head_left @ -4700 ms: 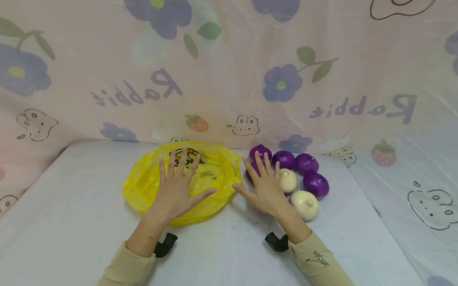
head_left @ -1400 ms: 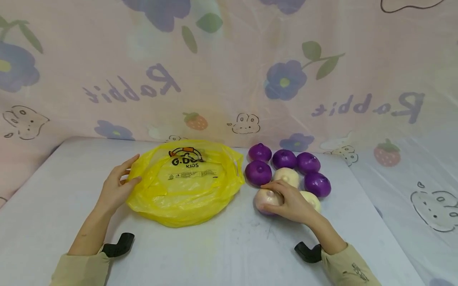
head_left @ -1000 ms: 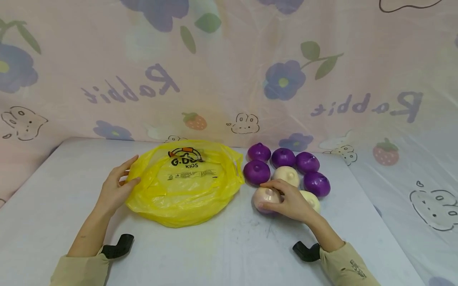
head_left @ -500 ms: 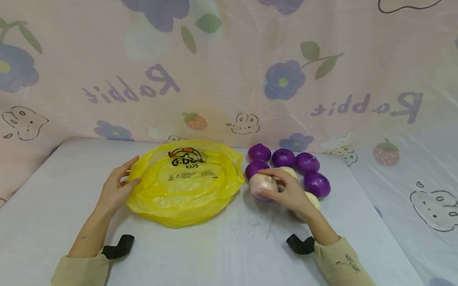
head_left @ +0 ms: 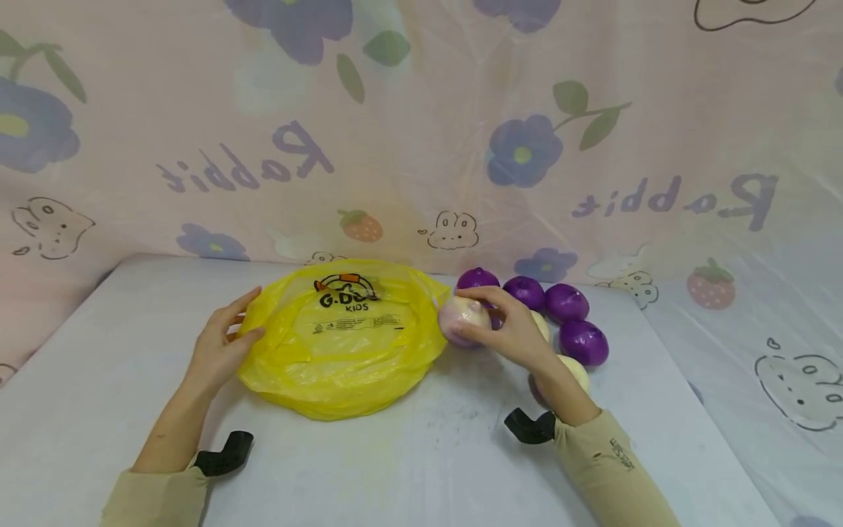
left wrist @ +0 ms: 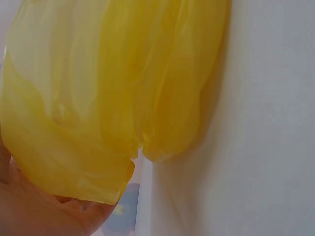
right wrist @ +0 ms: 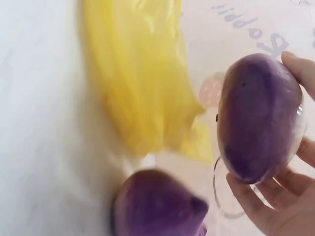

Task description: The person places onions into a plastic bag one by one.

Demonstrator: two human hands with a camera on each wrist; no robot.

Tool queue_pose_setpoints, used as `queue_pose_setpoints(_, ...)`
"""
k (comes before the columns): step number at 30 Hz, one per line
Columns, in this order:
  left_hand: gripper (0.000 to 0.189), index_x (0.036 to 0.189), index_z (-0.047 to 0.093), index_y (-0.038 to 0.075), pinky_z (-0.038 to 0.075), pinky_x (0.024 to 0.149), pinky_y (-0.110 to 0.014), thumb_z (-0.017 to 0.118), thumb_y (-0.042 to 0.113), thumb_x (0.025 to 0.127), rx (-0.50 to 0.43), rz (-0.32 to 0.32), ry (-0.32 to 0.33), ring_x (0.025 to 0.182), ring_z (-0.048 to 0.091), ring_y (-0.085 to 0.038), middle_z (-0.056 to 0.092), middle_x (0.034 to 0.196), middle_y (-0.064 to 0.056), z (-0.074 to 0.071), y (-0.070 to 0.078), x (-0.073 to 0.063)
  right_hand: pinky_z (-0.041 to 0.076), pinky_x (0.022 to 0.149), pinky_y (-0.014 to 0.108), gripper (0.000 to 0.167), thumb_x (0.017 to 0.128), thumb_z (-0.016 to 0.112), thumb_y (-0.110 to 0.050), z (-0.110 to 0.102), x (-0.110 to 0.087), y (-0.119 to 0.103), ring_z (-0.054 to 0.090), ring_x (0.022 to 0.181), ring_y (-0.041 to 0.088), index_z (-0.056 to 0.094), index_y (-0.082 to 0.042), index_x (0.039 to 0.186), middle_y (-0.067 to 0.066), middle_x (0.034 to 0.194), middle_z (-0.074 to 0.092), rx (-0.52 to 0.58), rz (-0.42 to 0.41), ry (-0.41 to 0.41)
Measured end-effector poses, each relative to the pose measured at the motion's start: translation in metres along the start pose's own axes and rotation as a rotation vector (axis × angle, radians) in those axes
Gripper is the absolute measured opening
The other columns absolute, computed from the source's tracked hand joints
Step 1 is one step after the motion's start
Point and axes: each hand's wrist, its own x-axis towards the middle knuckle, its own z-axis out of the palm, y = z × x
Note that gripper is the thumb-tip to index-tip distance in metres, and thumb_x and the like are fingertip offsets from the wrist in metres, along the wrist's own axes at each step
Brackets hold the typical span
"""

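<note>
A yellow plastic bag [head_left: 349, 369] with black print lies puffed out on the white table. My left hand [head_left: 220, 348] holds its left edge, thumb and fingers around the film; the left wrist view shows that corner of the bag [left wrist: 74, 162] against the fingers [left wrist: 83, 216]. With thumb and fingertips, my right hand [head_left: 520, 333] grips an onion-shaped piece [head_left: 459, 322], cream above and purple below, raised at the bag's right edge. Its purple underside [right wrist: 258, 118] faces the right wrist camera. Whether it touches the bag is unclear.
Several purple onion-shaped pieces [head_left: 584, 342] stand in a cluster right of the bag. A cream-topped one [head_left: 574, 371] sits partly behind my right forearm. Behind the table [head_left: 395, 468] hangs a printed curtain [head_left: 408, 132].
Both hands were spread flat over the table at first. The left then took the bag's edge and stayed. The right gripped the cream-topped onion-shaped piece, lifted it and carried it left to the bag.
</note>
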Motion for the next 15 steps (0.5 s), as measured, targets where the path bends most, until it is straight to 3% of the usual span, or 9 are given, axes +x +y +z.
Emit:
queue_pose_setpoints(9,0.061,0.151,0.030,0.016,0.031,0.103,-0.063,0.051,0.008,0.094,0.020,-0.007,0.001,0.125,0.034,-0.045,0.033,0.142,-0.028,0.002,0.003,-0.001,0.046,0.101,0.044,0.050,0.079,0.079,-0.021,0.018,0.028,-0.013,0.056,0.111,0.020,0.063,-0.013,0.125,0.001,0.125,0.061,0.057,-0.048,-0.051)
queue_pose_setpoints(15,0.061,0.151,0.030,0.016,0.032,0.104,-0.063,0.051,0.009,0.094,0.025,-0.017,0.001,0.125,0.033,-0.045,0.033,0.142,-0.028,0.000,0.004,-0.002,0.048,0.097,0.043,0.047,0.078,0.079,-0.017,0.031,0.038,-0.020,0.054,0.114,0.021,0.064,-0.013,0.123,0.002,0.129,0.060,0.102,-0.038,-0.080)
